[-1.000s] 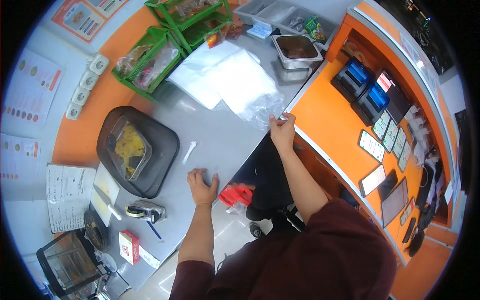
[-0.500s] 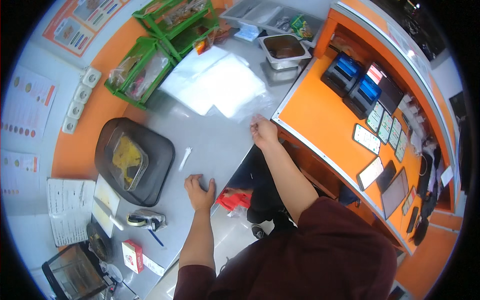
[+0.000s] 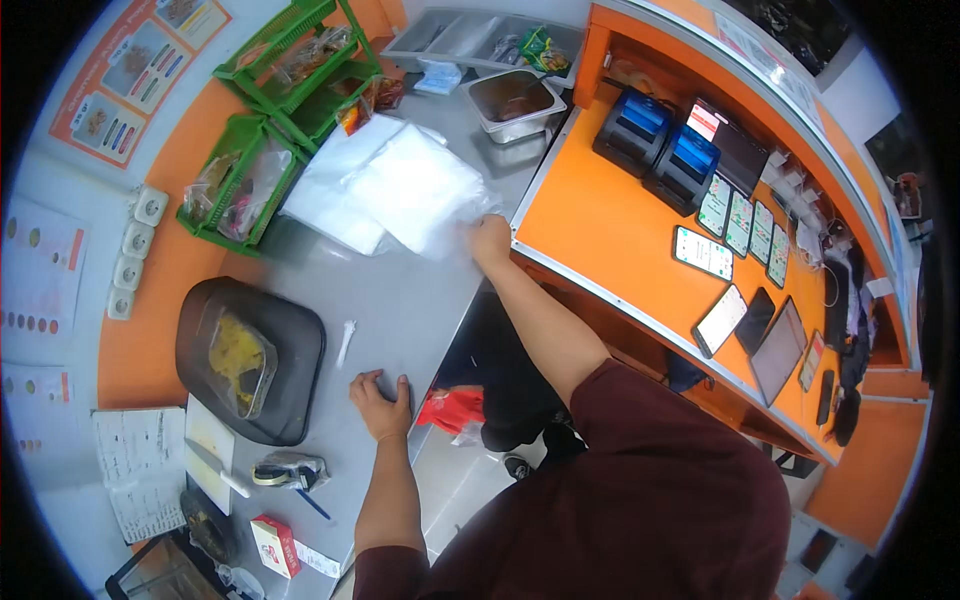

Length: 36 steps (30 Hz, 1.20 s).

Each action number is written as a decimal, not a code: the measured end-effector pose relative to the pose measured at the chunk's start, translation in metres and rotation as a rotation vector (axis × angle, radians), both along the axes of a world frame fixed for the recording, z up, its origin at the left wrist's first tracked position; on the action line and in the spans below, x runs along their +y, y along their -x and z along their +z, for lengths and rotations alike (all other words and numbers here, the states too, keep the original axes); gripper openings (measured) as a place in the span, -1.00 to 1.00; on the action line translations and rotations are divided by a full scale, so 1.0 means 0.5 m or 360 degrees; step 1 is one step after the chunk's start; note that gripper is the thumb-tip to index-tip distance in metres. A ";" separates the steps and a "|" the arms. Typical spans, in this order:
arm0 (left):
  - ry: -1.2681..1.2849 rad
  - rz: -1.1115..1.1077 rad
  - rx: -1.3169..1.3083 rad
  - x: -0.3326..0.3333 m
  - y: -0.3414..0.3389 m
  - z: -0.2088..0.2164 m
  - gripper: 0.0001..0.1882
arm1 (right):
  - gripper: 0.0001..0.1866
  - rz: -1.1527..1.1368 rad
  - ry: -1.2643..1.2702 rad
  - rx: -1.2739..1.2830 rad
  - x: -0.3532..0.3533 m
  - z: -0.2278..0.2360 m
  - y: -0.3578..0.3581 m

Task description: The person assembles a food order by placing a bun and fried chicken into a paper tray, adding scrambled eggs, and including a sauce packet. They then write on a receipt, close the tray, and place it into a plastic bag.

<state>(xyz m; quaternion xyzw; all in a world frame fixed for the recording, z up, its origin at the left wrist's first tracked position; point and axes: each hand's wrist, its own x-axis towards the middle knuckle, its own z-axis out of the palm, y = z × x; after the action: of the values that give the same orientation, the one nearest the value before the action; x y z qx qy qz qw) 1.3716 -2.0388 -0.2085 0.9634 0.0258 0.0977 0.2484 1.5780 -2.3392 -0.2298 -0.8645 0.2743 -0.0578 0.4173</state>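
Note:
My right hand (image 3: pixel 489 240) is at the near right corner of a stack of white and clear plastic bags (image 3: pixel 405 180) on the grey metal counter (image 3: pixel 385 305). Its fingers are curled in on the clear edge of a plastic bag; the fingertips are blurred. By the counter's front edge my left hand (image 3: pixel 382 403) rests with fingers and thumb apart, holding nothing. Just beyond it lies a small narrow white item (image 3: pixel 346 343). To its left, a clear tub with yellow residue (image 3: pixel 240 370) sits in a black tray (image 3: pixel 300 395).
Green racks (image 3: pixel 240 190) and a metal pan of brown sauce (image 3: pixel 515 98) stand at the back. A knife (image 3: pixel 232 484), tape dispenser (image 3: pixel 290 472) and red-white box (image 3: pixel 275 545) lie front left. Phones (image 3: pixel 703 252) and printers (image 3: pixel 635 130) occupy the orange counter (image 3: pixel 580 200).
The view has shifted, so most of the scene sits further left and lower. My right hand has come up against the bags' near right corner. My left hand stays on the counter.

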 end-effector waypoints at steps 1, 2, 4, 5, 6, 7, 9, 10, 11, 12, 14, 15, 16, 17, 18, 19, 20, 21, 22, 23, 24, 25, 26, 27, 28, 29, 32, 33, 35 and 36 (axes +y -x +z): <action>0.0006 -0.0006 -0.0001 0.001 0.000 -0.001 -0.53 | -0.50 0.0025 -0.0033 -0.0006 -0.001 -0.007 -0.002; 0.0013 -0.0013 -0.0002 0.002 0.000 0.000 -0.52 | -0.53 0.0048 -0.0066 -0.0012 -0.001 -0.014 -0.003; 0.0019 -0.0007 0.0005 -0.004 -0.002 0.004 -0.52 | -0.58 -0.0066 0.0003 -0.0072 -0.003 -0.045 -0.006; 0.0023 -0.0009 0.0008 -0.007 -0.003 0.006 -0.52 | -0.60 -0.0127 0.0039 -0.0103 -0.009 -0.059 -0.007; 0.0020 0.0005 0.0007 -0.004 -0.001 0.003 -0.52 | -0.63 -0.0072 0.0032 -0.0084 -0.006 -0.049 -0.002; 0.0016 0.0020 0.0006 0.001 0.003 -0.001 -0.52 | -0.66 -0.0016 0.0025 -0.0064 -0.005 -0.025 0.010; 0.0022 0.0030 0.0014 0.003 0.004 -0.002 -0.52 | -0.69 0.0029 -0.0091 -0.0082 -0.011 0.011 0.030; 0.0032 0.0028 0.0024 0.000 0.002 -0.001 -0.52 | -0.70 0.0020 -0.0202 -0.0120 -0.017 0.023 0.037; 0.0041 0.0024 0.0033 -0.003 -0.001 0.000 -0.52 | -0.71 0.0010 -0.0313 -0.0157 -0.022 0.036 0.042; 0.0028 0.0009 0.0009 -0.003 -0.002 0.001 -0.51 | -0.74 0.0048 -0.0136 -0.0268 -0.024 0.069 0.050; 0.0001 0.0001 -0.0035 -0.001 0.005 0.000 -0.51 | -0.79 0.0146 0.0213 -0.0481 -0.024 0.164 0.068; 0.0002 -0.0005 -0.0032 -0.001 0.005 -0.001 -0.51 | -0.79 0.0132 0.0152 -0.0561 -0.030 0.203 0.071; 0.0000 -0.0006 -0.0031 0.002 0.005 -0.003 -0.51 | -0.80 0.0122 0.0087 -0.0642 -0.039 0.241 0.069; 0.0003 -0.0014 -0.0028 0.002 0.005 -0.004 -0.51 | -0.80 0.0106 0.0028 -0.0720 -0.052 0.276 0.069; -0.0006 -0.0004 -0.0032 0.002 0.007 -0.005 -0.51 | -0.80 0.0069 -0.0285 -0.0792 -0.068 0.312 0.069; -0.0016 -0.0001 -0.0038 0.002 0.005 -0.006 -0.51 | -0.81 0.0025 -0.0598 -0.0862 -0.089 0.345 0.070; -0.0026 0.0004 -0.0044 0.003 0.006 -0.007 -0.51 | -0.81 -0.0019 -0.0912 -0.0928 -0.110 0.362 0.071; -0.0005 -0.0007 -0.0056 0.001 0.004 -0.007 -0.50 | -0.80 -0.0035 -0.1040 -0.1054 -0.143 0.371 0.073; 0.0012 -0.0017 -0.0066 0.000 0.003 -0.007 -0.50 | -0.78 -0.0049 -0.1169 -0.1180 -0.178 0.379 0.077; 0.0030 -0.0027 -0.0077 0.000 0.003 -0.008 -0.50 | -0.76 -0.0062 -0.1298 -0.1305 -0.207 0.383 0.083; 0.0031 -0.0018 -0.0058 -0.001 0.003 -0.005 -0.50 | -0.77 -0.0077 -0.1333 -0.1312 -0.224 0.394 0.094; 0.0032 -0.0009 -0.0040 -0.001 0.004 -0.001 -0.50 | -0.77 -0.0092 -0.1366 -0.1320 -0.240 0.407 0.106; 0.0033 0.0000 -0.0022 -0.002 0.005 0.002 -0.50 | -0.77 -0.0107 -0.1400 -0.1327 -0.257 0.416 0.117; 0.0027 -0.0003 -0.0040 -0.001 0.006 0.000 -0.50 | -0.76 -0.0077 -0.0964 -0.1288 -0.287 0.397 0.117; 0.0026 -0.0013 -0.0057 -0.002 0.005 -0.004 -0.50 | -0.75 -0.0057 -0.0525 -0.1230 -0.325 0.353 0.106; 0.0021 -0.0013 -0.0073 -0.001 0.006 -0.009 -0.50 | -0.74 -0.0032 -0.0096 -0.1151 -0.356 0.308 0.102; 0.0014 -0.0032 -0.0060 -0.005 0.002 -0.014 -0.48 | -0.81 -0.0033 0.1070 -0.1170 -0.433 0.209 0.160; 0.0008 -0.0017 -0.0064 -0.004 0.002 -0.014 -0.48 | -0.80 -0.0137 0.0798 -0.1166 -0.439 0.218 0.183; -0.0012 0.0014 -0.0056 0.004 0.014 -0.013 -0.47 | -0.78 -0.0331 0.0246 -0.1120 -0.444 0.245 0.244; -0.0013 -0.0005 -0.0050 0.001 0.011 -0.012 -0.45 | -0.77 -0.0367 0.0188 -0.1054 -0.472 0.243 0.268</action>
<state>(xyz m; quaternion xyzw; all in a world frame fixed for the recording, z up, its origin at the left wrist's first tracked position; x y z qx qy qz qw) 1.3661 -2.0381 -0.2144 0.9628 0.0199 0.1126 0.2450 1.4440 -2.5754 -0.1081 -0.7848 0.2162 -0.3974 0.4236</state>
